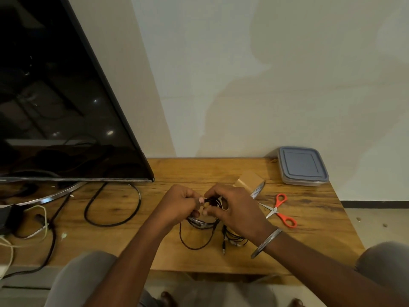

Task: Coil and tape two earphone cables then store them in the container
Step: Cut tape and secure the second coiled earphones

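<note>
Both hands meet over the middle of the wooden table (199,171). My left hand (179,202) and my right hand (232,207) pinch a dark earphone cable (200,224) coiled into loops; one loop hangs down onto the table toward me. A second black earphone cable (232,237) lies loose under my right wrist, its jack plug pointing toward me. A roll of brown tape (251,181) sits just behind my right hand. The container (302,167), clear with a grey-blue lid on it, stands at the table's back right corner.
Orange-handled scissors (281,210) lie right of my right hand. A large black TV (55,96) on a curved metal stand fills the left, with black and pale cables (112,204) trailing on the table below it. The table's right edge drops to the floor.
</note>
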A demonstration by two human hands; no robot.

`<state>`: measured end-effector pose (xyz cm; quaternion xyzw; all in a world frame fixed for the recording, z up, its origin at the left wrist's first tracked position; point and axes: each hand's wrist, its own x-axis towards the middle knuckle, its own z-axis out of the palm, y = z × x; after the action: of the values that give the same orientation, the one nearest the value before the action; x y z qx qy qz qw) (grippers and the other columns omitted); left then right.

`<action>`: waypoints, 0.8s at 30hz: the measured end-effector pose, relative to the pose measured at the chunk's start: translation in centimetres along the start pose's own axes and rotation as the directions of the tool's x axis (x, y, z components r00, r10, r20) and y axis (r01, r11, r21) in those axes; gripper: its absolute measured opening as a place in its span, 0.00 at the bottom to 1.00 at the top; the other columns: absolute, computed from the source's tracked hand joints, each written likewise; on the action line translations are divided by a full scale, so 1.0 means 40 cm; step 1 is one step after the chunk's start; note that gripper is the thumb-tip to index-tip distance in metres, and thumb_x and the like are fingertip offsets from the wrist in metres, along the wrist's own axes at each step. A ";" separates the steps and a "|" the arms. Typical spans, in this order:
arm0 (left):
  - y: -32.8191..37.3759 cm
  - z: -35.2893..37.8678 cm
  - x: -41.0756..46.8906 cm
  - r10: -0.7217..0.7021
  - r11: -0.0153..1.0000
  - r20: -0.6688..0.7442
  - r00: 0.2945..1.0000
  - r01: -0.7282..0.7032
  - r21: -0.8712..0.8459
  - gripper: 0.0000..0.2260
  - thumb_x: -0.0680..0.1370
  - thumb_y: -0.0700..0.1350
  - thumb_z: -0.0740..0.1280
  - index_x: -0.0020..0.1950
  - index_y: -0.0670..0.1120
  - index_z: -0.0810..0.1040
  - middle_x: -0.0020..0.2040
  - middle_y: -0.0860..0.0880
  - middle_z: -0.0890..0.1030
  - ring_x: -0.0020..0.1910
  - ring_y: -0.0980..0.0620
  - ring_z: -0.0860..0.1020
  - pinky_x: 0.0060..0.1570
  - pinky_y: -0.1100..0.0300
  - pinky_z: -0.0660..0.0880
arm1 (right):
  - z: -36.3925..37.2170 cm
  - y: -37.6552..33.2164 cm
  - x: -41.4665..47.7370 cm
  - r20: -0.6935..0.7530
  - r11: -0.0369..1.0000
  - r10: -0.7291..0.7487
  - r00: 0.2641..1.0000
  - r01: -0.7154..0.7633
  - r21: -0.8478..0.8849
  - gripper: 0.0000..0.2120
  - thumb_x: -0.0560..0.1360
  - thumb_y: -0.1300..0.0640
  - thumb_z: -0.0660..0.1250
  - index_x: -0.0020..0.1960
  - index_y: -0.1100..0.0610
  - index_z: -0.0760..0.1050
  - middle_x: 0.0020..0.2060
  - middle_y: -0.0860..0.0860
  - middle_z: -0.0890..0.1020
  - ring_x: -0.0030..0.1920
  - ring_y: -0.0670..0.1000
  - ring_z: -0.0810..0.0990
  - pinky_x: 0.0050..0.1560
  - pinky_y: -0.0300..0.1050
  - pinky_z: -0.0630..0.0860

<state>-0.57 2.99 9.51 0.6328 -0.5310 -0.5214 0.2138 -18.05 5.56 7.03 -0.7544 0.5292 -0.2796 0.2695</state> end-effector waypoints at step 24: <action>-0.009 -0.005 -0.002 0.023 0.983 0.030 0.999 -0.017 -0.184 0.03 0.75 0.36 0.72 0.43 0.41 0.85 0.29 0.48 0.80 0.28 0.54 0.77 0.29 0.64 0.74 | 0.013 0.000 -0.005 -0.140 1.000 -0.009 0.990 0.005 -0.027 0.07 0.75 0.45 0.70 0.50 0.46 0.82 0.42 0.39 0.82 0.44 0.41 0.78 0.43 0.43 0.77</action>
<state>-0.24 3.14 9.32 0.5965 -0.4902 -0.5761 0.2682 -17.72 5.80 6.63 -0.7382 0.5480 -0.3257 0.2204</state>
